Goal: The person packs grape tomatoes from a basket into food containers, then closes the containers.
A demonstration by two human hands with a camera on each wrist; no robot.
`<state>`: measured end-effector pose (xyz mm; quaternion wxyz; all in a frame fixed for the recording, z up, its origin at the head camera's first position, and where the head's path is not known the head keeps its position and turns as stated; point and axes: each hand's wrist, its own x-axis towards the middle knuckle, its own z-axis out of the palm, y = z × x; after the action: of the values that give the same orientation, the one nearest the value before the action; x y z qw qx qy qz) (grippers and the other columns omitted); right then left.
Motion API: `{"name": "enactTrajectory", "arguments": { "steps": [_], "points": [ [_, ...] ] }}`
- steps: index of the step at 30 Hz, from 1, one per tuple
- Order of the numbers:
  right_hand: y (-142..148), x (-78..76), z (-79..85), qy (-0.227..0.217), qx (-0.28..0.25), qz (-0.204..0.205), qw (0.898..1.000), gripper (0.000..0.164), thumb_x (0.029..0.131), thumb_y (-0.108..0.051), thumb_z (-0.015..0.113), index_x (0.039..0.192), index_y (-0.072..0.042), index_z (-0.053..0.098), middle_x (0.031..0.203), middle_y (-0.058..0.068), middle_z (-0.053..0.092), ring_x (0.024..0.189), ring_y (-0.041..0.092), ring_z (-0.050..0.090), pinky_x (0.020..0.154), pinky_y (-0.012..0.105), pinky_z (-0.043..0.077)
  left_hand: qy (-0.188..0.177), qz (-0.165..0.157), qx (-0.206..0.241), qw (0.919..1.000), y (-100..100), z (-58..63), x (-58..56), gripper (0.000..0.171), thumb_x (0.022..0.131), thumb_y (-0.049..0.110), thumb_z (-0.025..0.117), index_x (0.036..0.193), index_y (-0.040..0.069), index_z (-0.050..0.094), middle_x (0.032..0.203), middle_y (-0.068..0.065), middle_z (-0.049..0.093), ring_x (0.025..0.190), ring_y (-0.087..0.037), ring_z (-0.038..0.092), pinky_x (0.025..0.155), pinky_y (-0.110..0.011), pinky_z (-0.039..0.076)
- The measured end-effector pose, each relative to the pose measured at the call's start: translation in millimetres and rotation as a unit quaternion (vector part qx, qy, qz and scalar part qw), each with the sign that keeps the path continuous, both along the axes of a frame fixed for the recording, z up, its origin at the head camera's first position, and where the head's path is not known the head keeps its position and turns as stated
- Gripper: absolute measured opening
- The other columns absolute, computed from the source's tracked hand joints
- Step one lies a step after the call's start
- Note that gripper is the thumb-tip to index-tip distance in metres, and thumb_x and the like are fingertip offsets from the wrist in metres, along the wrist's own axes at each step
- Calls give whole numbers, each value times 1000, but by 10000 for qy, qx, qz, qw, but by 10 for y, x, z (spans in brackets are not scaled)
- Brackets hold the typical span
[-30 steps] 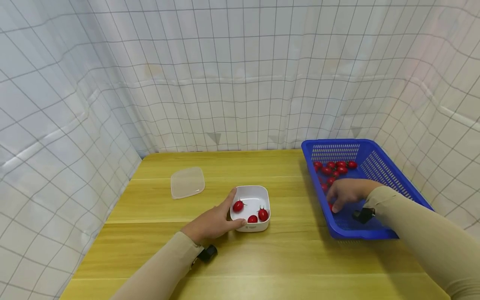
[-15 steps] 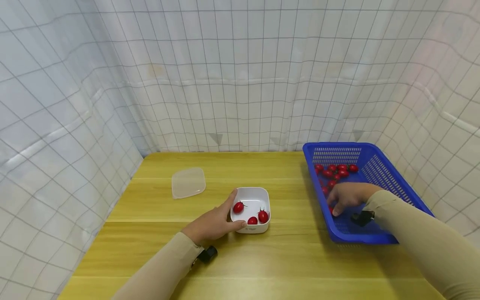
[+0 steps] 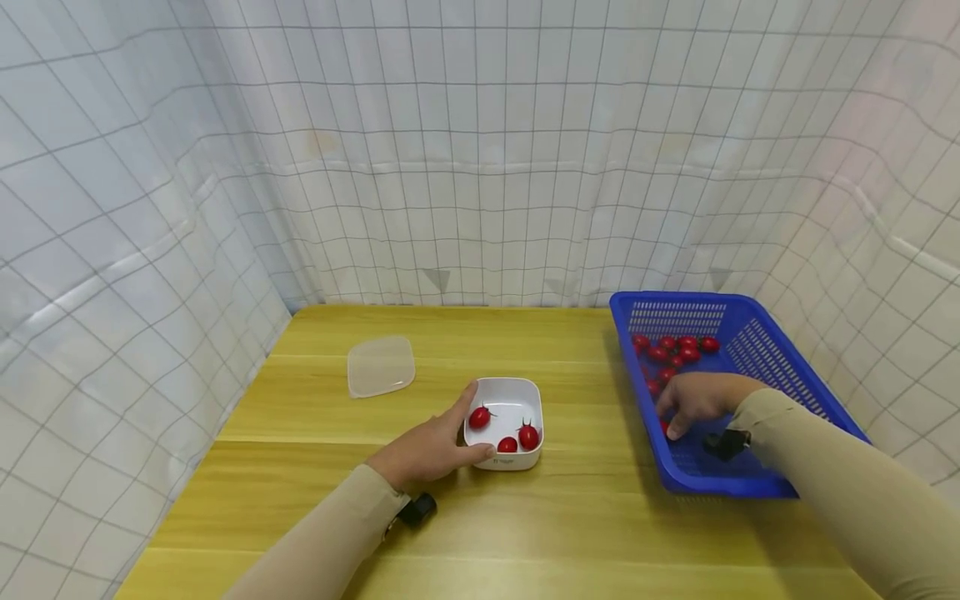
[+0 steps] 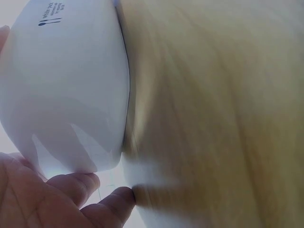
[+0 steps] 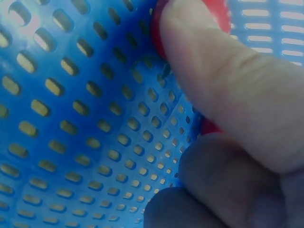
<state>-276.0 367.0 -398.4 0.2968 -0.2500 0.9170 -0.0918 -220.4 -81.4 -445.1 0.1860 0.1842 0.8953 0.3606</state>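
My left hand [image 3: 431,446] grips the left side of a small white square container [image 3: 517,461], its thumb at the front rim. Inside the container lie three cherry tomatoes: one at left [image 3: 480,417], one at the front [image 3: 507,445], and one at right with a green stem [image 3: 528,436]. In the left wrist view, the fingers bend in by the container's wall [image 4: 71,95]. Down in the blue basket [image 3: 806,379], my right hand [image 3: 697,396] pinches a cherry tomato [image 5: 219,10] by the basket's left wall. The thumb [image 5: 223,76] covers much of that tomato.
Several more cherry tomatoes [image 3: 688,354] lie at the back and left of the basket. A clear flat lid [image 3: 381,367] rests at the back left of the wooden table [image 3: 525,533]. White gridded curtains [image 3: 480,208] enclose the table at the back and sides.
The head view has tilted slightly, so everything sits a little lower in it. Both hands keep nearly the same places, the left at the container and the right in the basket.
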Motion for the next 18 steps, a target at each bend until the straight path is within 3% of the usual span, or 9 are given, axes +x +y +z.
{"name": "enactTrajectory", "arguments": {
  "steps": [5,12,18],
  "points": [
    [15,-8,-9,37,-7,61,10000,28,86,-22,85,109,-9,80,107,0,77,99,16,69,92,46,58,18,20,-9,10000,15,4,7,109,94,59,71,171,28,2,171,-8,34,152,-32,43,123,-55,36],
    [21,26,5,-8,159,-16,9999,29,86,-22,84,112,-8,80,108,2,77,101,21,70,94,51,58,3,-37,-35,10000,23,8,18,109,93,61,71,171,29,2,173,-7,31,153,-36,41,124,-58,34],
    [-40,35,58,118,129,131,9998,17,86,-20,84,100,-13,79,94,-6,72,85,11,62,80,37,56,7,5,-69,10000,14,19,22,108,94,60,71,171,30,2,171,-10,34,152,-35,42,124,-57,34]
  ]
}}
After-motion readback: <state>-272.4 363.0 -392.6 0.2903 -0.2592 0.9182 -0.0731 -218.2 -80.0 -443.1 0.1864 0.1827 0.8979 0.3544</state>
